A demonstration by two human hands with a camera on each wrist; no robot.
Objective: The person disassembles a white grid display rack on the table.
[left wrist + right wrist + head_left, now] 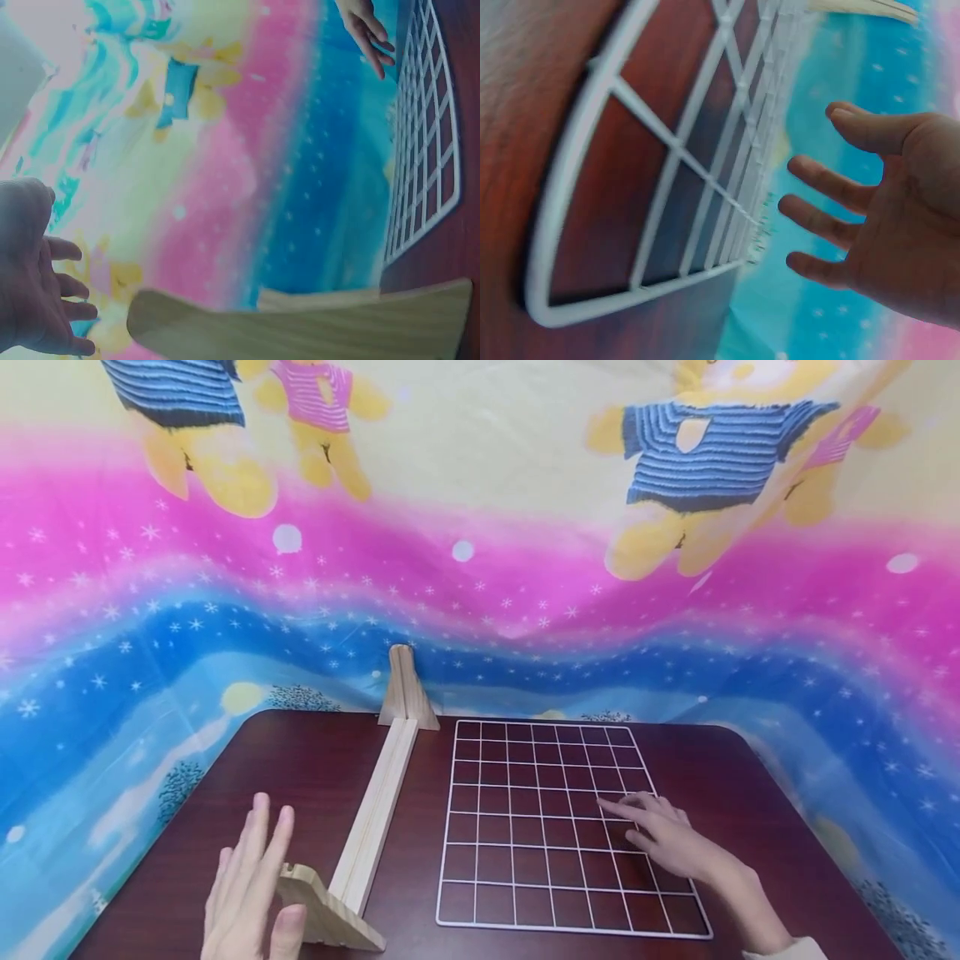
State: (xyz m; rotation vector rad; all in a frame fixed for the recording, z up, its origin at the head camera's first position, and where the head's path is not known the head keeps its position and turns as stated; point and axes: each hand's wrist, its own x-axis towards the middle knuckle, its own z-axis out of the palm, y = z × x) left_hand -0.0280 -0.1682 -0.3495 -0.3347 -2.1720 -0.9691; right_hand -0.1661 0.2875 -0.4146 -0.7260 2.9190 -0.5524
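A white wire grid panel (pixel 551 817) lies flat on the dark red table. Over its right side is my right hand (pixel 667 835), fingers extended and holding nothing; in the right wrist view the hand (pixel 907 217) shows above the grid (pixel 577 195) with fingers spread. To the left lies a wooden stand: a long pale bar (pixel 375 818) joins a flared far end piece (pixel 407 689) and a near end piece (pixel 322 910). My left hand (pixel 251 893) is raised beside the near end piece, fingers straight, partly overlapping it in the head view.
The dark red table (pixel 300 760) has rounded far corners. Behind and around it hangs a fabric backdrop (pixel 480 568) printed with bears, snowflakes and coloured bands. The stand's far end piece stands close to the backdrop.
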